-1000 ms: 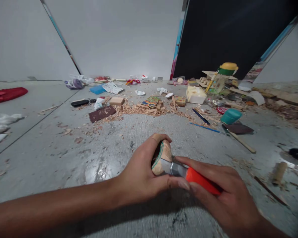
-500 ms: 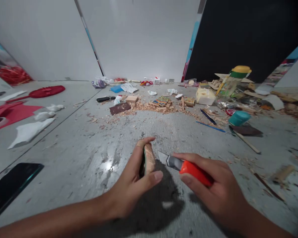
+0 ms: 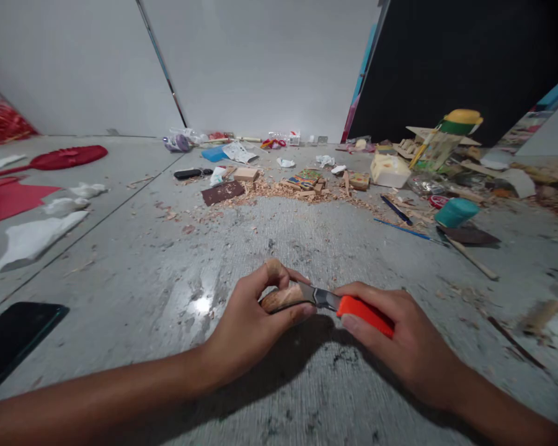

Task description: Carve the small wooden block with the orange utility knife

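Low over the grey floor, my left hand (image 3: 255, 316) is closed around a small carved piece of wood (image 3: 283, 298), brown with a pale cut face. A bandage-like strip shows on its index finger. My right hand (image 3: 395, 334) grips the red handle of a utility knife (image 3: 365, 314). The knife's blade reaches left to the wood and appears to lie against its right end, close to the left fingertips. Part of the wood is hidden by the left thumb and fingers.
Wood shavings (image 3: 270, 189) lie ahead with dark sandpaper (image 3: 222, 192) and a wood block. A phone (image 3: 23, 337) rests at the left. Right are a blue paintbrush (image 3: 404, 229), a teal container (image 3: 456, 212) and a yellow-lidded bottle (image 3: 456, 133). White cabinet panels (image 3: 270, 68) stand behind.
The wood in my left hand has turned from upright to nearly level. The knife blade, apart from it before, has come to the wood. The view has shifted slightly.
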Available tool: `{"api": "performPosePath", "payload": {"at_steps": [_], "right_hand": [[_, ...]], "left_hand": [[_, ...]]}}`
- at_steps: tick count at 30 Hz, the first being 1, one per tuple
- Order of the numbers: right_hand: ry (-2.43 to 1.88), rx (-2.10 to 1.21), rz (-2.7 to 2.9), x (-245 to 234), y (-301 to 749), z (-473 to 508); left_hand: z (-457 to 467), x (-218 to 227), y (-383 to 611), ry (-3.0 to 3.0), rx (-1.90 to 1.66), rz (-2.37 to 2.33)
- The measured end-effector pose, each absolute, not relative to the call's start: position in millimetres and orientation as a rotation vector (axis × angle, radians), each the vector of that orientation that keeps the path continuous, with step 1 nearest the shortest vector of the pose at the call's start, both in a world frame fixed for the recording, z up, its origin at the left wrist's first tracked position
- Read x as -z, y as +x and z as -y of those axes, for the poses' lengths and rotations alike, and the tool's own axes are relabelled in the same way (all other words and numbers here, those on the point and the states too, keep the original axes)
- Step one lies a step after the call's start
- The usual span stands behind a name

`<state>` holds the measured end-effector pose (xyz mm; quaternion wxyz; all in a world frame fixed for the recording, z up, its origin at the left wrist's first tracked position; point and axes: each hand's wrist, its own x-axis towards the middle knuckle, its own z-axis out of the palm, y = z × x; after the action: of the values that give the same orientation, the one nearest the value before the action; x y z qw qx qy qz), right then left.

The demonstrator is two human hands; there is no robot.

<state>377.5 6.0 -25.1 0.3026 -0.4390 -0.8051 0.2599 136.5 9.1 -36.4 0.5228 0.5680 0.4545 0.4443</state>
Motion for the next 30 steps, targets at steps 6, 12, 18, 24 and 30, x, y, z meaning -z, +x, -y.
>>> {"api": "performPosePath", "payload": {"at_steps": [6,12,18,24,30], "right_hand": [[-1.152,-0.721,2.184,26.5,378.7,-4.2],[-1.098,-0.64,2.242,27.6,380.0,-1.5],[-0.995,-0.573,2.25,33.6,383.2,5.7],[-1.021,-0.492,2.298,37.7,384.7,13.3],[-1.022,-0.423,2.315,42.0,384.9,14.2]], "left_hand": [[-4.7,46.0,127.9,1.344,-0.847,-0.842],[-3.6,47.4,119.7,1.537,-0.726,-0.667],[-3.0,41.8,122.4,1.731,-0.852,-0.706],[1.8,48.5,120.8,1.644,-0.833,-0.73],[1.6,47.8,121.2,1.632,-0.857,-0.758]]}}
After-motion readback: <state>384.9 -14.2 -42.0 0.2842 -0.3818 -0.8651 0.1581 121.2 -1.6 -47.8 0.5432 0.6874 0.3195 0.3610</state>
